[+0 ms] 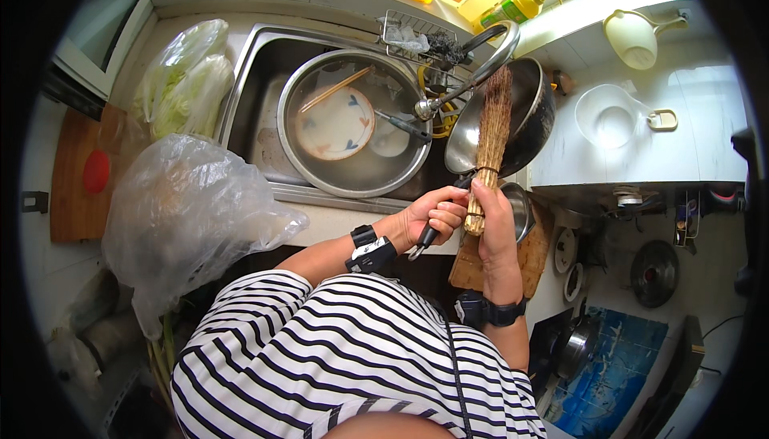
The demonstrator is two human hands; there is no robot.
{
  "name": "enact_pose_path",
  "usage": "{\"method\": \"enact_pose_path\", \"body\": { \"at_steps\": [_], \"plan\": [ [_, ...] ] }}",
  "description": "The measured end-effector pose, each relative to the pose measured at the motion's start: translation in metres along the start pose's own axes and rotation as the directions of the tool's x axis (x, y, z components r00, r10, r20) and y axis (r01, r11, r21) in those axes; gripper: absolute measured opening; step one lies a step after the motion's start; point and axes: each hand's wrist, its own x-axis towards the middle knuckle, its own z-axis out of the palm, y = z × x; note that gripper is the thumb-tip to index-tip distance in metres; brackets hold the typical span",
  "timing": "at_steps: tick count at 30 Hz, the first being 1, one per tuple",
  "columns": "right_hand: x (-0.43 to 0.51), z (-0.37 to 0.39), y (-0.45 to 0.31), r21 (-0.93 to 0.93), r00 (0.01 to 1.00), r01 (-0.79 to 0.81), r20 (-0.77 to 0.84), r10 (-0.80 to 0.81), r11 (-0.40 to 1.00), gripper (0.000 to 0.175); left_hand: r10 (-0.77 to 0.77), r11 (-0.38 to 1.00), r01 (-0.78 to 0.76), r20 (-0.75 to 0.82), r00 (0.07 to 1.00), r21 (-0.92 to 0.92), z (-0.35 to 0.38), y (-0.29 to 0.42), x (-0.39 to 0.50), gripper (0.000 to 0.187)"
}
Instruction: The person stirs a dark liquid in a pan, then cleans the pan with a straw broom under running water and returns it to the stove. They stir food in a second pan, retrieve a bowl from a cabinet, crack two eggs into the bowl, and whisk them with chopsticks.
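Note:
My left hand (437,216) is closed around the black handle (428,236) of a wok, which ends in a metal hanging loop. The wok (531,114) is tilted over the right part of the sink, its dark outside and shiny inside both showing. A bundled straw pot brush (494,120) is gripped near its tied lower end by my right hand (497,220). Its bristles point away from me, across the wok's opening, and hide part of the inside. The curved faucet (498,60) reaches over the sink just left of the bristles.
A steel basin (354,189) in the sink (264,156) holds water, a plate (327,129), chopsticks (336,89) and a dark-handled utensil (402,125). Bagged cabbage (186,78) and a plastic bag (192,198) lie left. A cutting board (534,259) and metal bowl (518,210) are at right.

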Motion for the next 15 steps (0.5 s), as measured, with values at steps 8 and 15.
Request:
{"method": "enact_pose_path", "body": {
  "at_steps": [8,15],
  "plan": [
    [-0.041,-0.049,0.014,0.203,0.999,-0.038,0.033,0.032,0.978,0.032,-0.009,0.969,0.080,-0.291,0.957,0.234,-0.003,-0.029,-0.003,0.026],
    [-0.112,-0.129,0.005,0.121,0.974,0.160,0.141,-0.176,0.980,0.046,0.284,0.772,0.083,-0.459,0.842,0.630,-0.005,-0.074,-0.016,0.011]
  ]
}}
